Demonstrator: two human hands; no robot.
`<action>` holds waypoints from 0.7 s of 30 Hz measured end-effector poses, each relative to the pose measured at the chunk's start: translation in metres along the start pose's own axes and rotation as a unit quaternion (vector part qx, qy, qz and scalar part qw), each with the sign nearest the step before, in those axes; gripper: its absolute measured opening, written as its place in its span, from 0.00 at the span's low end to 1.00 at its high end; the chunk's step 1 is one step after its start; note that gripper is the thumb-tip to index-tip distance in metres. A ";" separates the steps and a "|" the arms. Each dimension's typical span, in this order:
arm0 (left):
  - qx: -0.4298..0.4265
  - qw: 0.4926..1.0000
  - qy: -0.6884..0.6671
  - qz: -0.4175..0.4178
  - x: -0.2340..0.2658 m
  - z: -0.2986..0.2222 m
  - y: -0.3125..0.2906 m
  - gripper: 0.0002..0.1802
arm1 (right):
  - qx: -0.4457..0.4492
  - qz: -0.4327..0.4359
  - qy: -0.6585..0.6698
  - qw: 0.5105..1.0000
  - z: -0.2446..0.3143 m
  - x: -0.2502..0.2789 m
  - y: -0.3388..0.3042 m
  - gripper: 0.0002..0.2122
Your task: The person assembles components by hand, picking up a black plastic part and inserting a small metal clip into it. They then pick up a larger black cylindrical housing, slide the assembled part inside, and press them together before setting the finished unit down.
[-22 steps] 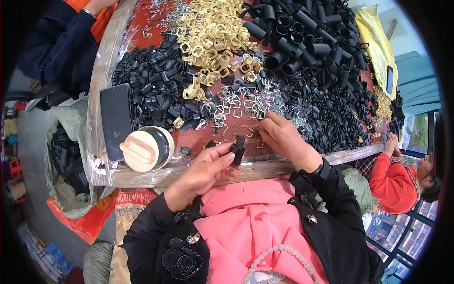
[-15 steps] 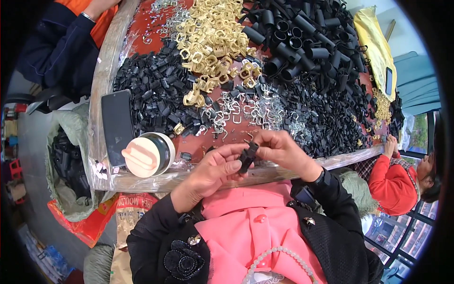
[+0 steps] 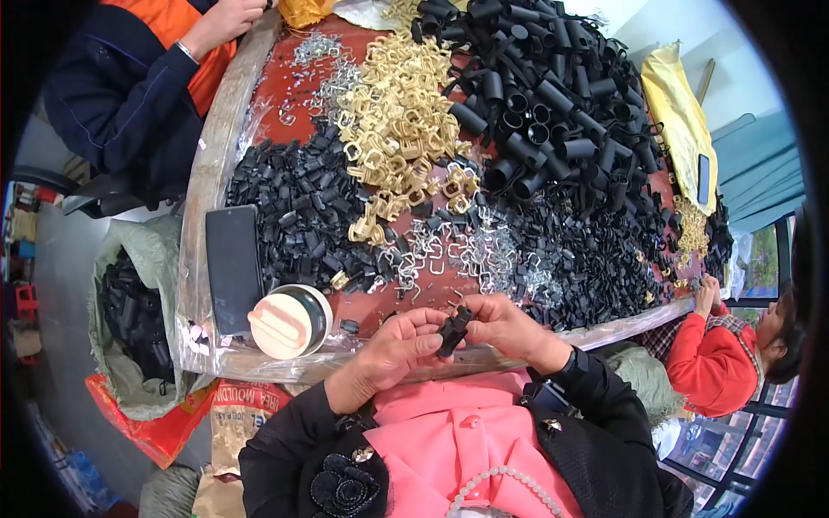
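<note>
Near the table's front edge, my left hand (image 3: 399,347) pinches a small black plastic part (image 3: 452,331) between thumb and fingers. My right hand (image 3: 508,330) has its thumb and fingers closed at the upper right side of the same part. A thin bent metal piece seems to stick up at my right fingertips, too small to make out. Just beyond the hands lie loose silver wire hooks (image 3: 425,256). Heaps of small black plastic pieces (image 3: 302,198) lie to the left, and more black pieces (image 3: 596,233) spread to the right.
Gold-coloured clips (image 3: 401,112) and black tubes with straps (image 3: 553,104) are heaped farther back. A phone (image 3: 233,269) and a lidded jar (image 3: 281,325) stand left of my hands. An open sack (image 3: 138,311) sits beside the table. Co-workers sit at far left and right.
The whole view has tilted, so the table and heaps appear lower. My hands stay together on the black part, with only a slight shift of its angle.
</note>
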State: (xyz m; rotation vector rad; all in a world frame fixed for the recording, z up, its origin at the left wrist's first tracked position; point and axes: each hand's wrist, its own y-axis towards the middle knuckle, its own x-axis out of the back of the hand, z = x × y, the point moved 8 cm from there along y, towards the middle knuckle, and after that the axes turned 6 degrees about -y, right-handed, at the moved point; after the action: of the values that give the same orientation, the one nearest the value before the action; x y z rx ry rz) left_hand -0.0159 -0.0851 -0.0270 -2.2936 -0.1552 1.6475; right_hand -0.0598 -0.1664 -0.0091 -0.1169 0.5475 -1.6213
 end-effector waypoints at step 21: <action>-0.062 0.995 -0.025 -0.080 0.013 -0.002 0.003 0.17 | 0.276 -0.171 -0.443 0.836 0.067 -0.007 -0.014 0.04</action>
State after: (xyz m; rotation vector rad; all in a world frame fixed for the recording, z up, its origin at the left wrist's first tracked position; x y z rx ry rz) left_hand -0.0096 -0.0846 -0.0393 -2.2631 -0.4515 1.6550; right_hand -0.0456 -0.1779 0.0569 -0.5244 -0.6976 -1.7863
